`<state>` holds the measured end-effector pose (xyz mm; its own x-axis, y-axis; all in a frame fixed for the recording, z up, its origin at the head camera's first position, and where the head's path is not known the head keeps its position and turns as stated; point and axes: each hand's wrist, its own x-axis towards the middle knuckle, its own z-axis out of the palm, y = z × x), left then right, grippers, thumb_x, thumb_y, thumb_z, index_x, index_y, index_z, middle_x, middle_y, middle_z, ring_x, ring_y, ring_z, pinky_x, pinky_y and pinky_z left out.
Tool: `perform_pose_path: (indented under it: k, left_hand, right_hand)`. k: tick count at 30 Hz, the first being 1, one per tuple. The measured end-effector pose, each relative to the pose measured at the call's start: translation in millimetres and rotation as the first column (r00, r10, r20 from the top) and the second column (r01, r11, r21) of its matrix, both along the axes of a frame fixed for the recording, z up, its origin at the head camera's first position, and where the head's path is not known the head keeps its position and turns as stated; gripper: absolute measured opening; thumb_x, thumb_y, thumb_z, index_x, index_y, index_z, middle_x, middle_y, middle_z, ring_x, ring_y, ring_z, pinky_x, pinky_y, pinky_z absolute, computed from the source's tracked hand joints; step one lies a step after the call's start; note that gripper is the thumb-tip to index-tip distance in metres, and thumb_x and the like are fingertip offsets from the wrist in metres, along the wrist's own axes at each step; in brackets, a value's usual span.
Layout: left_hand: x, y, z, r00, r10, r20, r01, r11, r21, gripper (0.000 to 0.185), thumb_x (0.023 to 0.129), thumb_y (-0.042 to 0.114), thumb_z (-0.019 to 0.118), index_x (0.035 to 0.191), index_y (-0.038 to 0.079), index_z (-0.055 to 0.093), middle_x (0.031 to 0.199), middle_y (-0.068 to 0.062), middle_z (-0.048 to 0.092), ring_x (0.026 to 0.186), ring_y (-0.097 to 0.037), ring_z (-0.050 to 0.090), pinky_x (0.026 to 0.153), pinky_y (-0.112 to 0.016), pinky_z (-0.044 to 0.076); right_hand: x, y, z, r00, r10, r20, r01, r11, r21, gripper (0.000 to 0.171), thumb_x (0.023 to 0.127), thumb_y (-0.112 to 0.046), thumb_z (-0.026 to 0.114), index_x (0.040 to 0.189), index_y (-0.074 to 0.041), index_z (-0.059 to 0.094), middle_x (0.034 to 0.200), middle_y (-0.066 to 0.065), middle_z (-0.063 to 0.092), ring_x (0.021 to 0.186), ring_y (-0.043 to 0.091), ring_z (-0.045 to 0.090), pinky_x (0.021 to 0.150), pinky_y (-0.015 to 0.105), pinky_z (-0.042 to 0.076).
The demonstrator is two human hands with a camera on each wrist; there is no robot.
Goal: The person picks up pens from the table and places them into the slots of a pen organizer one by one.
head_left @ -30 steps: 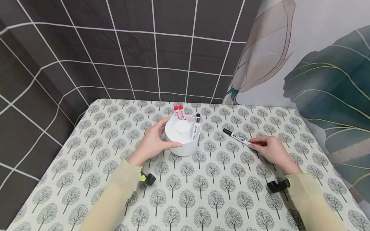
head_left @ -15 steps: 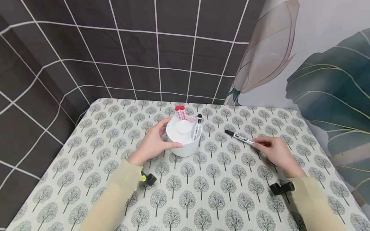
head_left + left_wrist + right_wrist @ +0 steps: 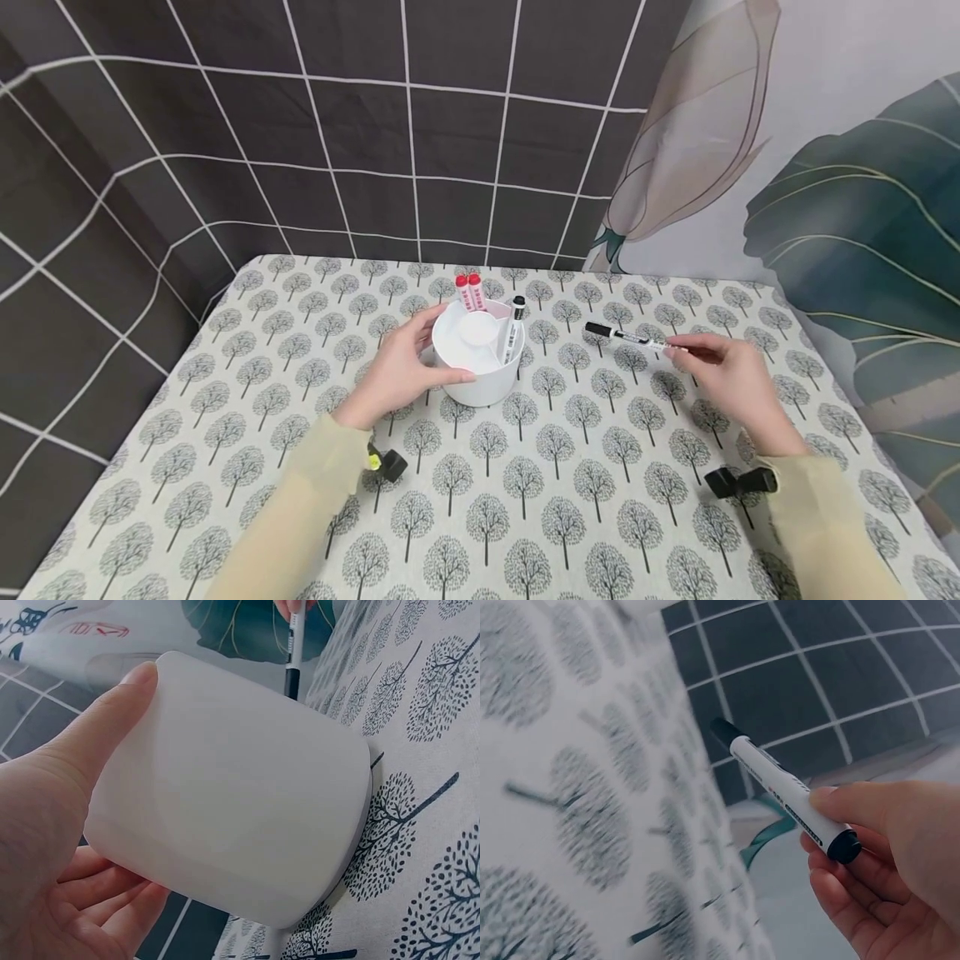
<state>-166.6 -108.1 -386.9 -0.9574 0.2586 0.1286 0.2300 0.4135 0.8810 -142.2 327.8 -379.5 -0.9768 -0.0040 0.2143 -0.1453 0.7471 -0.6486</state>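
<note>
Black-capped white marker: pinched at its tail end by the thumb and fingertips of the right hand, cap pointing away from the grip toward the white pot. A second ago it lay lower, close over the worktop; now it has come up and sits nearly level in the air, clear of the cloth. Judged from this, the pick-up is done and the carry toward the pot has begun.

Right grip: closed on the marker's rear end only, most of the barrel free ahead of the fingers. The right wrist view shows dark print along the barrel, too blurred to read.

Left hand: wrapped round the near-left wall of the white pot, thumb over the front and fingers behind, unchanged from a second ago. The left wrist view shows the thumb lying flat on the smooth plastic wall; no label shows on that wall.

White pot, inside: divided into compartments round a central disc. Beyond the left grip, two red-capped pens stand at the far rim, printed in red, not legible. One black-capped pen stands at the right side, its barrel print too small to read.

Worktop cloth: pale, with repeated grey tree motifs, no writing.

Backdrop, farthest: dark cloth with white grid; leaf-print hanging to the right.
</note>
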Motion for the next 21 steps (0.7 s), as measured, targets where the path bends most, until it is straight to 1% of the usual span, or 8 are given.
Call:
perform_pose_path:
  k: [2,4,7,9,11,16,18,21]
  left_hand:
    - [-0.3,-0.3,-0.3,1.0,-0.001,0.001,0.001,1.0,0.001,0.107,0.066,0.034,0.098,0.154,0.012,0.042,0.151,-0.003,0.048,0.135,-0.029,0.05,0.111,-0.042,0.042]
    - [-0.6,-0.5,-0.6,1.0,-0.002,0.001,0.002,1.0,0.004,0.107,0.066,0.034,0.098,0.154,0.012,0.042,0.151,-0.003,0.048,0.135,-0.029,0.05,0.111,-0.042,0.042]
    - [-0.7,-0.7,-0.7,1.0,-0.008,0.001,0.008,1.0,0.009,0.107,0.066,0.034,0.098,0.155,0.013,0.042,0.152,-0.003,0.048,0.135,-0.029,0.05,0.111,-0.043,0.042]
    - [-0.5,-0.6,-0.5,1.0,-0.012,0.002,0.012,1.0,0.014,0.107,0.066,0.033,0.098,0.154,0.012,0.042,0.152,-0.004,0.048,0.135,-0.029,0.05,0.111,-0.043,0.042]
    - [-0.3,-0.6,0.0,1.0,-0.015,0.007,0.015,1.0,0.019,0.106,0.067,0.033,0.098,0.155,0.012,0.042,0.152,-0.004,0.048,0.135,-0.029,0.049,0.112,-0.044,0.041]
    - [-0.6,-0.9,0.5,1.0,-0.021,0.007,0.021,1.0,0.018,0.106,0.068,0.032,0.098,0.155,0.013,0.041,0.152,-0.004,0.047,0.136,-0.029,0.049,0.112,-0.042,0.041]
    - [-0.9,-1.2,0.3,1.0,-0.022,0.002,0.022,1.0,0.014,0.106,0.068,0.033,0.097,0.155,0.014,0.041,0.152,-0.004,0.047,0.136,-0.029,0.049,0.112,-0.041,0.041]
    - [-1.3,-1.9,-0.3,1.0,-0.018,-0.002,0.018,1.0,0.006,0.106,0.067,0.034,0.097,0.155,0.013,0.041,0.152,-0.004,0.047,0.136,-0.029,0.049,0.112,-0.041,0.041]
  right_hand:
    - [0.0,-3.6,7.2,1.0,-0.009,-0.012,0.009,1.0,-0.015,0.028,0.097,-0.027,0.072,0.114,-0.006,0.076,0.105,0.015,0.075,0.08,0.002,0.067,0.061,0.015,0.05]
    - [0.0,-7.6,15.0,1.0,-0.015,-0.027,0.015,0.999,-0.03,0.028,0.097,-0.028,0.073,0.115,-0.007,0.077,0.107,0.012,0.075,0.083,-0.003,0.064,0.063,0.014,0.05]
    - [0.1,-13.6,27.3,0.999,-0.033,-0.042,0.031,0.998,-0.045,0.029,0.097,-0.032,0.073,0.116,-0.01,0.077,0.106,-0.001,0.074,0.085,-0.006,0.063,0.065,0.013,0.049]
    - [-0.4,-17.4,35.1,0.996,-0.036,-0.076,0.032,0.998,-0.05,0.028,0.096,-0.031,0.074,0.114,-0.01,0.078,0.103,-0.009,0.072,0.084,-0.006,0.063,0.066,0.011,0.049]
    - [-1.7,-21.2,42.8,0.992,-0.027,-0.122,0.019,0.997,-0.068,0.026,0.095,-0.027,0.076,0.112,-0.008,0.078,0.1,-0.014,0.071,0.082,-0.006,0.065,0.067,0.009,0.049]
    - [-3.7,-30.8,62.2,0.976,-0.01,-0.217,-0.015,0.994,-0.112,0.02,0.091,-0.018,0.08,0.109,-0.007,0.079,0.099,-0.016,0.071,0.08,-0.003,0.067,0.069,0.008,0.049]
    - [-4.0,-35.1,69.2,0.973,-0.007,-0.231,-0.025,0.991,-0.134,0.02,0.09,-0.016,0.081,0.108,-0.007,0.08,0.101,-0.014,0.072,0.08,-0.001,0.068,0.07,0.008,0.05]
    - [-4.3,-42.6,77.8,0.971,0.005,-0.238,-0.049,0.982,-0.181,0.021,0.089,-0.013,0.082,0.108,-0.006,0.079,0.102,-0.007,0.074,0.081,0.002,0.07,0.072,0.01,0.052]
